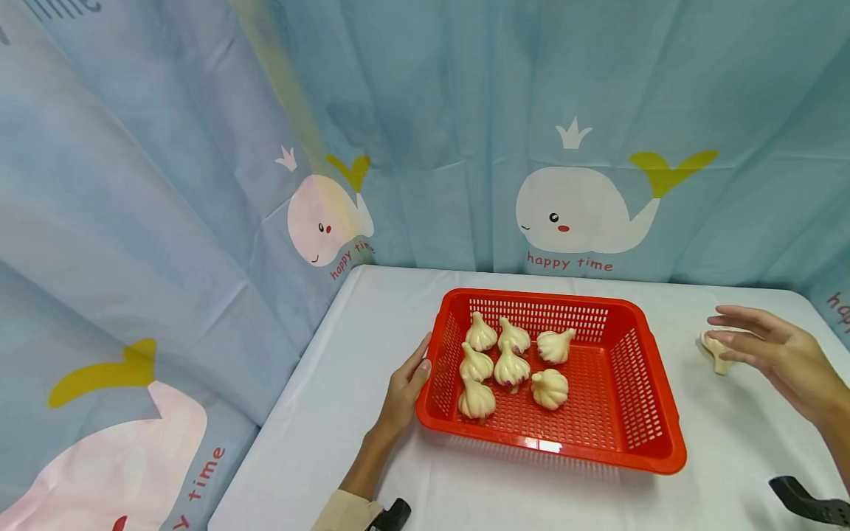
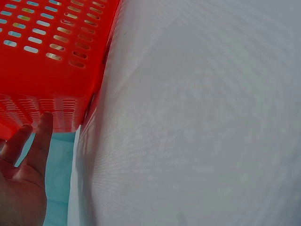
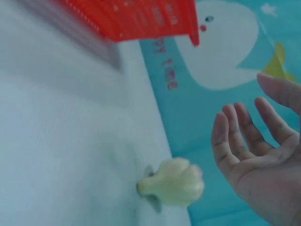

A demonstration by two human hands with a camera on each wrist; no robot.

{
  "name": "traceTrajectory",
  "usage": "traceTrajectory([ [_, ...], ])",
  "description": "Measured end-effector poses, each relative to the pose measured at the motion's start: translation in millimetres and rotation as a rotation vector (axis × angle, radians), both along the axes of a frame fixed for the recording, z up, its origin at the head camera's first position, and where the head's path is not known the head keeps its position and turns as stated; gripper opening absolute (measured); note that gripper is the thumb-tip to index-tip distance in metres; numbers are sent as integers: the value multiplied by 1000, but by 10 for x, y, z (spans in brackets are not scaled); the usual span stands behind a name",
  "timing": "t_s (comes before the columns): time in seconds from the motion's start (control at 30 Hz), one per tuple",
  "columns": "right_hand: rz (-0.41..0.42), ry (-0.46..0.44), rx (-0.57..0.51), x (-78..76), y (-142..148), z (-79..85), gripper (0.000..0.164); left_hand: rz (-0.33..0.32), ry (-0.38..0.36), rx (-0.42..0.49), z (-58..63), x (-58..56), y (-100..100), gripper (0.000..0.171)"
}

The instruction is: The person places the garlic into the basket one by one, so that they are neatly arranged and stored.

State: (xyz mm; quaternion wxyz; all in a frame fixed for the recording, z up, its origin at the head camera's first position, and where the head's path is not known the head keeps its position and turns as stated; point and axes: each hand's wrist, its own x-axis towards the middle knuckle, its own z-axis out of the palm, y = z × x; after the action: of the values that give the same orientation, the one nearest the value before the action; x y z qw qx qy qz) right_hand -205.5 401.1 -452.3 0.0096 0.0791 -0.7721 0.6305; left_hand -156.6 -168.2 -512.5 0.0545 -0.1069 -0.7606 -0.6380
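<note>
A red plastic basket [image 1: 600, 409] with slotted walls stands on the white table and holds several garlic bulbs [image 1: 511, 365] grouped toward its left half. At its left side, my left hand [image 1: 401, 391] touches the wall and rim. In the left wrist view, straight fingers [image 2: 40, 146] rest against the slotted red wall. To the right of the basket, a single garlic bulb [image 3: 176, 182] lies on the table. Over it hovers my right hand [image 1: 783, 361], fingers spread and gently bent, holding nothing. Part of that bulb is hidden behind the fingers in the head view.
A white cloth covers the table [image 1: 319, 413]. Behind and to the left hangs a blue curtain [image 1: 425, 206] printed with whales, meeting the table's back and left edges. A black strap end [image 1: 806, 505] shows by the right forearm.
</note>
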Motion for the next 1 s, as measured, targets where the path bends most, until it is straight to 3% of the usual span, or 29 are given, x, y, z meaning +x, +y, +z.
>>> traceTrajectory([
  [0.13, 0, 15, -139, -38, 85, -103, 45, -1, 0, -1, 7, 10, -5, 52],
  [0.2, -37, 22, -111, -58, 111, -148, 46, -3, 0, -2, 10, 13, -8, 52],
  [0.33, -145, 0, 59, -99, 147, -230, 49, -1, -1, -5, 16, 18, -15, 52],
  [0.53, -263, -111, 258, -123, 198, -345, 72, 2, -5, -13, 11, 29, -27, 52],
  [0.8, -293, -212, 333, -177, 319, -500, 78, 1, 10, -13, 12, 14, -12, 51],
  [1.0, -248, -232, 283, -214, 422, -630, 76, -1, -5, 4, 2, 3, -1, 51],
])
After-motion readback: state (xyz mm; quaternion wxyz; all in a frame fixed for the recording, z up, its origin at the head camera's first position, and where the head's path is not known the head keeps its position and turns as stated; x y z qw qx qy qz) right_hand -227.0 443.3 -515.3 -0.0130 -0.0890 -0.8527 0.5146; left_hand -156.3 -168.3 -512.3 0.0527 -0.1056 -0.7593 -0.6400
